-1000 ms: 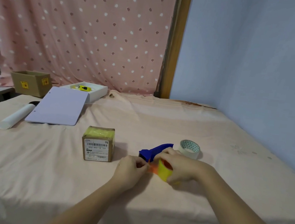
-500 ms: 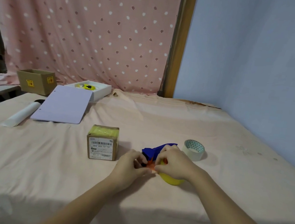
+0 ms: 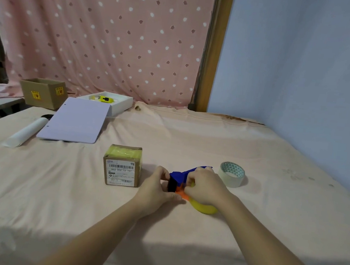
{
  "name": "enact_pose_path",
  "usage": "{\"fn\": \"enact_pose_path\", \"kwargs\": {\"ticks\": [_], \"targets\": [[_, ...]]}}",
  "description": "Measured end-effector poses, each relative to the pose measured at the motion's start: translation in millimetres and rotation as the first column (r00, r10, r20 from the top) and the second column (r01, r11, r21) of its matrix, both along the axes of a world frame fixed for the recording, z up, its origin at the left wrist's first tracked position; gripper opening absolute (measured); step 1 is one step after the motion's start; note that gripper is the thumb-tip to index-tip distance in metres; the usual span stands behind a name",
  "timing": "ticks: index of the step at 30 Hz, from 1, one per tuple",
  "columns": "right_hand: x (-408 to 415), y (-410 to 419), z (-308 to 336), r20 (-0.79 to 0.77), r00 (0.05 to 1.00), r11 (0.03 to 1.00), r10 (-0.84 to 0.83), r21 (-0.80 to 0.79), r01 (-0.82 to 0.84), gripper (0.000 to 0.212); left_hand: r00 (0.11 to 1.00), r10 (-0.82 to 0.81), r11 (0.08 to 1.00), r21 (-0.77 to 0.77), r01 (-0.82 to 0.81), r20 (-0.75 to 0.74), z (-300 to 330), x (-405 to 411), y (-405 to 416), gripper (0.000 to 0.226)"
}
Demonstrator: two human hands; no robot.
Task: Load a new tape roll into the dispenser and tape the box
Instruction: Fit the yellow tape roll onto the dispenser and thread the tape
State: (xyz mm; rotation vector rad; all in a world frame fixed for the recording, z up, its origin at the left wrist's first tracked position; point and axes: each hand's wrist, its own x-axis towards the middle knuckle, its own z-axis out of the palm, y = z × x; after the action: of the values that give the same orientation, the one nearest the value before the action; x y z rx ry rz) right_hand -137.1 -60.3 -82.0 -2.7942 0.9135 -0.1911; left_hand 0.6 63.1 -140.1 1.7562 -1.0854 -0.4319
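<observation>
The blue tape dispenser (image 3: 181, 175) lies on the cloth-covered table, with an orange part and a yellow tape roll (image 3: 203, 208) at its near side. My left hand (image 3: 155, 188) pinches the dispenser's front end by the black roller. My right hand (image 3: 205, 187) grips over the yellow roll and the dispenser body, hiding most of the roll. A small cardboard box (image 3: 122, 165) with a barcode label and yellow tape on top stands just left of my hands. A pale tape roll (image 3: 231, 174) with a green patterned core lies to the right of the dispenser.
At the back left lie a lilac board (image 3: 76, 120), a white paper roll (image 3: 25, 131), an open cardboard box (image 3: 43, 92) and a white tray (image 3: 116, 104) holding a yellow object. A blue wall (image 3: 306, 82) bounds the table on the right.
My hands have drawn closer together on the dispenser and the yellow roll sits lower under my right hand. The camera has shifted slightly, so everything appears further right.
</observation>
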Motion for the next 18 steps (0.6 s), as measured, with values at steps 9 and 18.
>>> {"fn": "enact_pose_path", "kwargs": {"ticks": [9,18], "targets": [[6.4,-6.6,-4.2,0.006,0.994,0.994,-0.105,-0.017,0.105,0.013,0.999,0.046,0.999,-0.026,-0.045,0.026,1.9,-6.1,0.2,0.057],[2.5,-5.0,-4.5,0.08,0.996,0.999,0.036,0.035,-0.039,0.014,0.997,0.073,0.997,-0.012,-0.073,0.02,2.1,-7.5,0.3,0.058]]}}
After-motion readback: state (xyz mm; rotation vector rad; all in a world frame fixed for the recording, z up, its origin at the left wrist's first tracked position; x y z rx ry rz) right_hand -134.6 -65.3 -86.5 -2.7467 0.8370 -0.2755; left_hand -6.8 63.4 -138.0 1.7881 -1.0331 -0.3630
